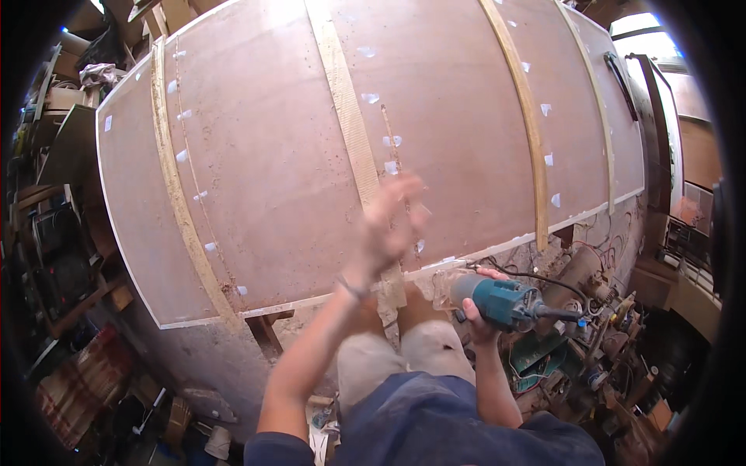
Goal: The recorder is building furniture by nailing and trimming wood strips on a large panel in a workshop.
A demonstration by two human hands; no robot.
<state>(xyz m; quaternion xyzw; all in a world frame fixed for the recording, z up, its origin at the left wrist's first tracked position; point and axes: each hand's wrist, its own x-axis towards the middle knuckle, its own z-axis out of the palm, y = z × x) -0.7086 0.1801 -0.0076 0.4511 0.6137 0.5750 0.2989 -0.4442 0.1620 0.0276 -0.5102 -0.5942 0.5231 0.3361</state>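
Note:
My right hand (pixel 483 311) grips a teal trim router (pixel 505 301) with a grey collar and a see-through base, held on its side just off the panel's near edge. A black power cord leaves its back end. Over the near middle of a large pinkish-brown panel (pixel 264 155), my left hand (pixel 392 221) is blurred by motion; its fingers look apart and hold nothing I can see. Beneath and beyond that hand lies a light wooden batten (pixel 342 93). Beside it, a narrow line of sawdust (pixel 388 128) runs past white patches on the panel.
More wooden battens (pixel 175 171) (pixel 528 116) cross the panel. A black bar-shaped tool (pixel 620 85) lies at its far right. Cluttered tools and cables (pixel 590 349) stand at lower right, near the router cord. Shelves with stored items (pixel 62 241) line the left side.

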